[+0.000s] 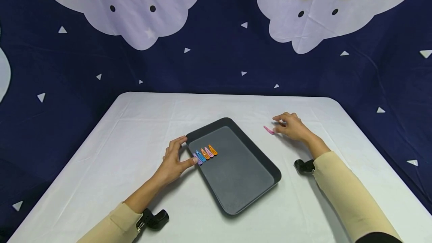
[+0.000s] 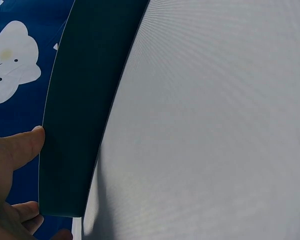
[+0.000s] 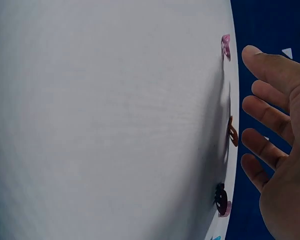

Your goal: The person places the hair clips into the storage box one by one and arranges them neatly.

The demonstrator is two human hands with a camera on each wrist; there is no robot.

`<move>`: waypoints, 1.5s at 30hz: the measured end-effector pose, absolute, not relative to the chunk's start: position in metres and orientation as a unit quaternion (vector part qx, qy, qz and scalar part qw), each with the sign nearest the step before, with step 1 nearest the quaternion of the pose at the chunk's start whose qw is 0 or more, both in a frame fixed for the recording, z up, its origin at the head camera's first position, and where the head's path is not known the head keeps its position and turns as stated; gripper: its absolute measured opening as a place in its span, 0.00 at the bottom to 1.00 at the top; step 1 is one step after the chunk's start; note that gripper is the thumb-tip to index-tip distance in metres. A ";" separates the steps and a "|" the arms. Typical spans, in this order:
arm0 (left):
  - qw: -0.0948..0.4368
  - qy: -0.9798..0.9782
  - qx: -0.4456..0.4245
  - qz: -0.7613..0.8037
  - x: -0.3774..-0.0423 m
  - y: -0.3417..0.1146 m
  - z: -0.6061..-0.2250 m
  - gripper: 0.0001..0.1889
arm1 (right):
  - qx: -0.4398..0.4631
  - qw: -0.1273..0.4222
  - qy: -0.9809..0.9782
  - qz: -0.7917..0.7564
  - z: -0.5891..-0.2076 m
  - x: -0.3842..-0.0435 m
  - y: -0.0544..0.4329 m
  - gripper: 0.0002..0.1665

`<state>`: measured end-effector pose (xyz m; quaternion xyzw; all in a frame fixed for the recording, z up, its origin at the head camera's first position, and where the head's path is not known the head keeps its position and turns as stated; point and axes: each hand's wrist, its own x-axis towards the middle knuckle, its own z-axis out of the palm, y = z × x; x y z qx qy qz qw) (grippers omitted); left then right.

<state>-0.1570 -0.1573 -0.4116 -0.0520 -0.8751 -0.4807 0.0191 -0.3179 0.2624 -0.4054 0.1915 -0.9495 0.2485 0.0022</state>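
A dark grey baking tray (image 1: 243,164) lies at an angle on the table. A row of several snap hair clips (image 1: 205,153), in purple, blue, orange and pink, sits along its left side. My left hand (image 1: 173,162) holds the tray's left rim near the far corner, its thumb beside the purple clip. My right hand (image 1: 291,126) is over the table right of the tray, with nothing in its fingers. A pink hair clip (image 1: 269,130) lies by its fingertips. In the right wrist view the fingers are spread loosely near the pink clip (image 3: 226,47).
A white cloth covers the table (image 1: 152,115); a dark blue cloud-print curtain (image 1: 216,63) hangs behind. The right wrist view also shows an orange clip (image 3: 233,132), a dark clip (image 3: 220,199) and a bit of light blue near the table edge.
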 end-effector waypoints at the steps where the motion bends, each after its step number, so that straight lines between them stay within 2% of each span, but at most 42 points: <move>1: 0.019 -0.875 -0.052 -0.481 -0.157 -0.157 -0.412 0.42 | 0.192 0.004 -0.951 0.245 -0.405 -0.318 0.263 0.27; 25: 0.014 -0.876 -0.051 -0.478 -0.156 -0.157 -0.409 0.42 | 0.210 0.001 -0.956 0.204 -0.411 -0.317 0.258 0.29; 36: 0.016 -0.878 -0.054 -0.476 -0.156 -0.158 -0.410 0.41 | 0.195 -0.005 -0.960 0.200 -0.411 -0.315 0.254 0.34; 45: 0.017 -0.877 -0.053 -0.478 -0.156 -0.158 -0.409 0.42 | 0.189 -0.001 -0.962 0.195 -0.413 -0.314 0.251 0.33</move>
